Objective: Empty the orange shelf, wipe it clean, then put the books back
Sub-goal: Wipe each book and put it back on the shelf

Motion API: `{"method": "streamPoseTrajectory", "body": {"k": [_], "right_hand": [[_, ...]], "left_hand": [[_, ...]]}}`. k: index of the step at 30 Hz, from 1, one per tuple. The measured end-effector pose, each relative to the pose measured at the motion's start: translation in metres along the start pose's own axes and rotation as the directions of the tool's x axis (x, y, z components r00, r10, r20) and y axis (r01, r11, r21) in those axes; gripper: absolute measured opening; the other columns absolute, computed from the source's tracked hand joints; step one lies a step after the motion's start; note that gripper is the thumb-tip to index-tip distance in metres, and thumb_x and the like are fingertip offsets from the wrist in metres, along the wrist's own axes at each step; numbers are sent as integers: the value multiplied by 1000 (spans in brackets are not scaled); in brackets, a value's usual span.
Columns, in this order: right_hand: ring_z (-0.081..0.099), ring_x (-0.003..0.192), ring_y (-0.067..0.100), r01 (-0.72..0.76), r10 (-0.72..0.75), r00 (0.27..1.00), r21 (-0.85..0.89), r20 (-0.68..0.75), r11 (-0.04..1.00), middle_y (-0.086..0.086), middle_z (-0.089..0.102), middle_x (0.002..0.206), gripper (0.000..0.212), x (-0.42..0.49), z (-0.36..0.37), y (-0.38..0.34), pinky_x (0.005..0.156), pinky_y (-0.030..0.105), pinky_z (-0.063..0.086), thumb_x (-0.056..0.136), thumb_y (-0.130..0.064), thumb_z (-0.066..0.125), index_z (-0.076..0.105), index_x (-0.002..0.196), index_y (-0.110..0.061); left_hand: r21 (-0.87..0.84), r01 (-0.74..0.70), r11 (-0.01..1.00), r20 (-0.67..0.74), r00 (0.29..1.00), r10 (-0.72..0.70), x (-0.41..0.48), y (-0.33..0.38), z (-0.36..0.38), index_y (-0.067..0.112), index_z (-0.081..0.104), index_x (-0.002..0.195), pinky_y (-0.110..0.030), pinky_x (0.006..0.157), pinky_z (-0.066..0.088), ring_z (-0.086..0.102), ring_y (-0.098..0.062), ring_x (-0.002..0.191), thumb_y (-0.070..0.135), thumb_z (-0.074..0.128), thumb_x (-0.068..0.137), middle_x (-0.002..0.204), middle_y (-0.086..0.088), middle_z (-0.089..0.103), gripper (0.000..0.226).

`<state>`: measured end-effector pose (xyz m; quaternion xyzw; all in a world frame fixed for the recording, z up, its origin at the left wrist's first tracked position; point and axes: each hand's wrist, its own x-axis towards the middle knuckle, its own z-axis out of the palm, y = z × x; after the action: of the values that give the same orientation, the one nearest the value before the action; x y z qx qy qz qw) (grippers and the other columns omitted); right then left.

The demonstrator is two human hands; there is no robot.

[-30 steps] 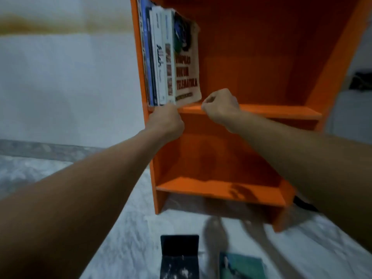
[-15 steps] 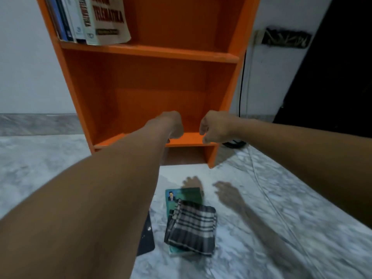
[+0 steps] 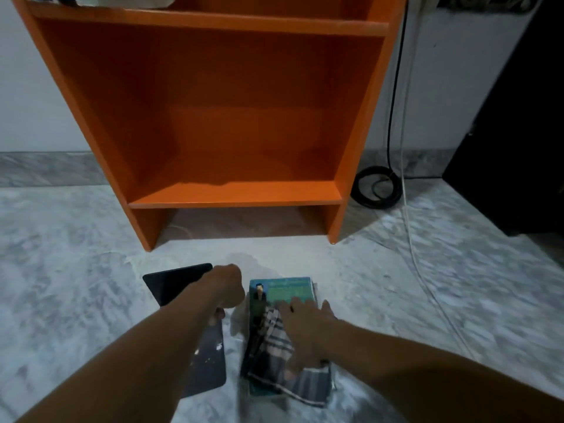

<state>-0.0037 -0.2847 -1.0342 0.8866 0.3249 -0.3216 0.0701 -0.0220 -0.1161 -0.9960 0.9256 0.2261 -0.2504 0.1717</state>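
Observation:
The orange shelf [image 3: 238, 193] stands on the marble floor, its lower compartment bare. A few books [image 3: 122, 0] show at the top left on the upper board, mostly cut off by the frame. On the floor in front lie a dark-covered book [image 3: 177, 282] and a green book [image 3: 283, 290]. A checked cloth [image 3: 271, 340] lies over the green book's near half. My left hand [image 3: 227, 288] hovers with curled fingers over the dark book's right edge, holding nothing that I can see. My right hand [image 3: 305, 325] rests flat on the cloth, fingers stretched out.
A coiled black cable [image 3: 377, 187] lies on the floor right of the shelf, and a white cord [image 3: 409, 224] trails toward me. A dark, tall piece of furniture [image 3: 518, 148] fills the right side. A white wall stands behind the shelf.
My view dropped from the upper shelf to the floor. Both hands came down from the shelf edge to the books lying on the floor; the right one now lies on the cloth.

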Motion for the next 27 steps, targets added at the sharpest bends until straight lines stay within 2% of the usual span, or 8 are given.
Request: {"method": "streamPoseTrajectory", "body": {"k": [2, 5, 8, 12, 16, 18, 23, 27], "right_hand": [[53, 102, 33, 27, -29, 999, 55, 21, 998, 20, 54, 115, 81, 1, 5, 4, 87, 43, 48, 73, -40, 83, 40, 130, -1], [52, 73, 21, 8, 4, 999, 240, -51, 971, 5, 52, 80, 31, -1, 5, 18, 56, 25, 42, 81, -24, 75, 49, 85, -9], [59, 83, 23, -146, 256, 952, 487, -166, 861, 5, 60, 91, 19, -2, -2, 34, 64, 23, 45, 84, -19, 66, 48, 84, -13], [62, 83, 23, -246, 423, 896, 641, -136, 727, 4, 56, 83, 22, 3, -3, 34, 66, 26, 43, 83, -15, 64, 44, 75, -15], [49, 60, 12, -269, 518, 848, 754, -109, 599, -2, 48, 69, 26, 6, 4, 21, 64, 24, 44, 85, -19, 66, 43, 73, -18], [52, 62, 15, -263, 560, 827, 845, -52, 466, 1, 53, 71, 21, 8, 7, 22, 68, 28, 51, 78, -17, 68, 47, 73, -18], [64, 74, 28, -162, 530, 848, 944, -16, 288, 9, 59, 73, 12, 7, 5, 21, 62, 29, 47, 71, -6, 65, 56, 73, -11], [71, 83, 35, -15, 428, 903, 995, -28, 97, 21, 72, 91, 22, -9, -14, 25, 79, 45, 59, 72, 8, 67, 66, 93, 1]], "left_hand": [[-48, 22, 999, -15, 1000, -23, 11, -7, 13, 5, 59, 110, -29, 69, 58, 72, -24, 79, 11, 51, 98, 108, -14, 69, 15], [-132, 68, 989, 11, 998, -67, 28, -17, 30, 0, 63, 100, -22, 52, 53, 68, -18, 63, 15, 54, 98, 94, -9, 73, 18], [-179, 89, 980, 45, 996, -82, 37, -16, 43, -4, 67, 89, -26, 50, 53, 72, -24, 66, 19, 60, 94, 90, -16, 76, 25], [-82, 18, 996, -21, 1000, -19, 33, 3, 55, 7, 50, 73, -28, 67, 47, 67, -27, 95, 29, 58, 94, 110, -15, 69, 31], [-79, 29, 996, -96, 995, -36, 32, 10, 60, 2, 59, 104, -27, 72, 45, 65, -28, 106, 22, 52, 98, 113, -13, 66, 22], [-112, 40, 993, -103, 993, -51, 32, 7, 60, 4, 57, 100, -28, 69, 45, 66, -29, 103, 24, 52, 99, 105, -12, 64, 21], [-347, 114, 931, 45, 993, -105, 36, -7, 62, 3, 55, 77, -33, 64, 57, 69, -29, 76, 23, 64, 92, 81, -14, 66, 26], [-606, 132, 784, 88, 991, -98, 29, -10, 58, -6, 61, 100, -38, 77, 56, 67, -36, 86, 47, 59, 95, 99, -22, 66, 53]]}}
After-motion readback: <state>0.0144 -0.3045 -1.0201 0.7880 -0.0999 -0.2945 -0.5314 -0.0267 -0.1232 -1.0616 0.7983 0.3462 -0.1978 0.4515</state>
